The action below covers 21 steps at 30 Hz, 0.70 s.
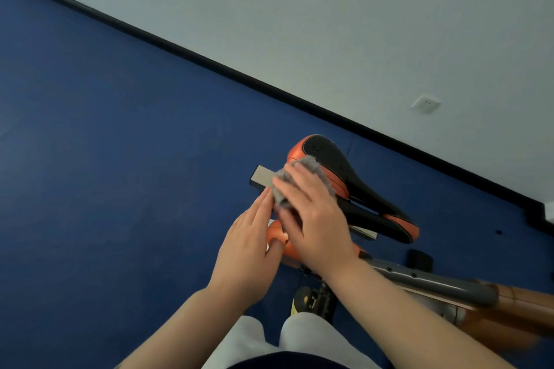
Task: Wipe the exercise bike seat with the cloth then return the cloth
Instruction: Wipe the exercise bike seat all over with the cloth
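Observation:
The exercise bike seat (pixel 338 165), black and orange, sits in the middle right of the head view, nose pointing lower right. A fuzzy grey cloth (pixel 311 166) lies on the seat's wide rear, pressed down under my right hand (pixel 314 213), whose fingers cover most of it. My left hand (pixel 248 246) is flat with fingers together, just left of the cloth, its fingertips touching the cloth's edge and its thumb resting on an orange part of the bike below the seat.
A grey rectangular bar (pixel 262 177) sticks out left from under the seat. The bike's grey and orange frame (pixel 443 281) runs to the lower right. Blue floor (pixel 120 159) spreads left; a white wall with a socket (pixel 425 103) stands behind.

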Tool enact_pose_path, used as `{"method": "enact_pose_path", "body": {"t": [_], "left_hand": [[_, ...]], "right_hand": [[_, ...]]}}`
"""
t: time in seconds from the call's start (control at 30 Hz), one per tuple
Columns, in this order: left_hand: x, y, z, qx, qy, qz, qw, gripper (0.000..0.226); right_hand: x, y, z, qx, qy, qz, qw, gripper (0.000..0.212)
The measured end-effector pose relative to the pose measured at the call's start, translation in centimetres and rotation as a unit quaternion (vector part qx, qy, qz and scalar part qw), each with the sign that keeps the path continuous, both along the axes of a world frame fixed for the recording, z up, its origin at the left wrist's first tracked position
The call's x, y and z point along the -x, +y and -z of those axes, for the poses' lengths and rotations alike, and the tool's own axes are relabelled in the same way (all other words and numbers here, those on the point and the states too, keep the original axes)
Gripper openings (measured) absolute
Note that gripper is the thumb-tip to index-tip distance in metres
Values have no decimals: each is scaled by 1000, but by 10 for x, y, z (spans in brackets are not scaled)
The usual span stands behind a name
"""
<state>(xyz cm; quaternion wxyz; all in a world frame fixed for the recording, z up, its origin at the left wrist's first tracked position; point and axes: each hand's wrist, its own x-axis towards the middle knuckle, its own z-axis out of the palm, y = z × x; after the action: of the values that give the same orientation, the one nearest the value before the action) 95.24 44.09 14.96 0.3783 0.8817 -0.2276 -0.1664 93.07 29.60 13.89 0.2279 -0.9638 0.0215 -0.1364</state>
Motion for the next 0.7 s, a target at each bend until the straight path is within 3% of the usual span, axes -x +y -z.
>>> {"method": "enact_pose_path", "body": {"t": [0.1,0.3,0.5,0.7], "left_hand": [[-1,6,-2,-11,7,3,1000,69],[-2,1,-7,34,-10,13,999,74],[-5,3,-5,36,-14,21,999,73],[-2,-18,-6,63,-59,45,995,57]], "right_hand": [[26,-21,8,55,1,-64,996,46],[-4,6,7,-8,-36,100,994,39],[16,-10,21,103,-30,1,994,44],[21,9,27,34,-19,185,982,49]]}}
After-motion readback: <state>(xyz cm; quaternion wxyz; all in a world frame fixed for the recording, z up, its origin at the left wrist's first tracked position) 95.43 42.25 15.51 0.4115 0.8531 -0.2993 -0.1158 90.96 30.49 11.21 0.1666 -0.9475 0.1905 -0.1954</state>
